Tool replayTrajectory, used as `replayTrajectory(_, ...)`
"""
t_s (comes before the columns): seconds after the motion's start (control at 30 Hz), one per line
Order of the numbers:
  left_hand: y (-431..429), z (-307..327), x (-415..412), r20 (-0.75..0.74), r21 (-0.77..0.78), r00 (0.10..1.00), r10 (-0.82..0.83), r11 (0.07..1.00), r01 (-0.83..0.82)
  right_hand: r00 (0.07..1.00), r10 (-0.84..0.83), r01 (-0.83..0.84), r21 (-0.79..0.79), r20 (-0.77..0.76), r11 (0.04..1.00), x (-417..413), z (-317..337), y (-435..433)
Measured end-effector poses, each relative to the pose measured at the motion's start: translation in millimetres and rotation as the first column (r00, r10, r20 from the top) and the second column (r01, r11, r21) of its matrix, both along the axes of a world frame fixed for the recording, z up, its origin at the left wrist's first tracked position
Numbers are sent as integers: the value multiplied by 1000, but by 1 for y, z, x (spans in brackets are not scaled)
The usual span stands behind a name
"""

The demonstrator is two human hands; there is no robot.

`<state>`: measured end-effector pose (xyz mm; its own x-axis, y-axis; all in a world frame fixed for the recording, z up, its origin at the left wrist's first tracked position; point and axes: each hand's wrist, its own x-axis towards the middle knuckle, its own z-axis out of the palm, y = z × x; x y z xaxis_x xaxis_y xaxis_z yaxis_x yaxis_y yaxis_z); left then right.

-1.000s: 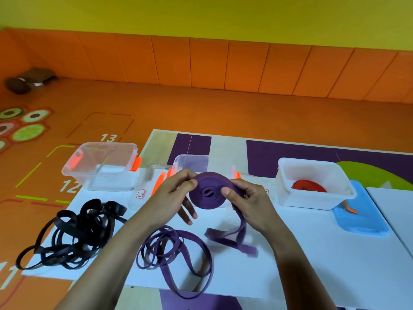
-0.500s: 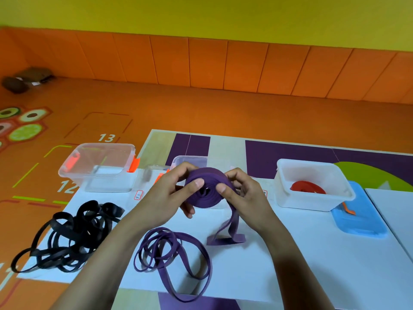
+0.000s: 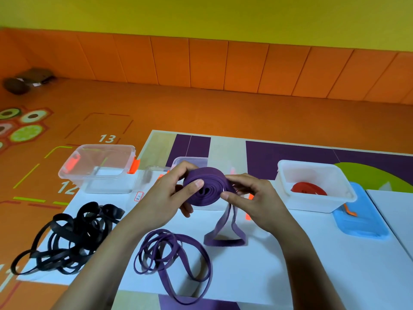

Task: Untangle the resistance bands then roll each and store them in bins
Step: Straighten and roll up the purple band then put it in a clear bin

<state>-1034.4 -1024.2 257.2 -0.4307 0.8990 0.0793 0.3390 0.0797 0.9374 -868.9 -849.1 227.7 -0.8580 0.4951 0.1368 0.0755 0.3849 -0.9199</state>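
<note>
A wide purple band roll (image 3: pixel 206 186) is held above the white table (image 3: pixel 312 265). My left hand (image 3: pixel 169 193) grips its left side, thumb on the face. My right hand (image 3: pixel 250 198) pinches its right side. A short loose tail (image 3: pixel 225 233) of the same band hangs from the roll and rests on the table. A thinner purple band (image 3: pixel 172 256) lies looped in front of me. A tangled heap of black bands (image 3: pixel 69 236) sits at the left. A rolled red band (image 3: pixel 308 189) lies in the white bin (image 3: pixel 312 206).
A clear bin (image 3: pixel 100 168) with orange clips stands at the back left. Another clear bin (image 3: pixel 190 161) is partly hidden behind my hands. A blue lid (image 3: pixel 362 220) lies to the right of the white bin. The table's front edge is close to me.
The roll has grown as more band was wound on. The hanging tail has become shorter and its end has slid toward the roll.
</note>
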Motion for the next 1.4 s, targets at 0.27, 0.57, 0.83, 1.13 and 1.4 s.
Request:
replayTrajectory(0.27,5,-3,8,160,87,985,59,993,-74,986,-102,72,-209,-133,975,-10,-7,-10)
replayTrajectory(0.57,10,-20,20,391,-27,913,113,993,-111,965,-230,162,-400,-127,902,-16,-5,-22)
replayTrajectory(0.83,-5,-4,2,-165,-148,986,-34,989,9,999,37,-37,-148,-7,988,-5,11,-21)
replayTrajectory(1.13,4,-4,17,218,80,976,16,996,-35,989,-79,38,-306,-125,951,-2,1,-18)
replayTrajectory(1.4,15,-23,34,472,-21,874,115,993,-119,974,-216,180,-356,-66,917,-8,-13,-26)
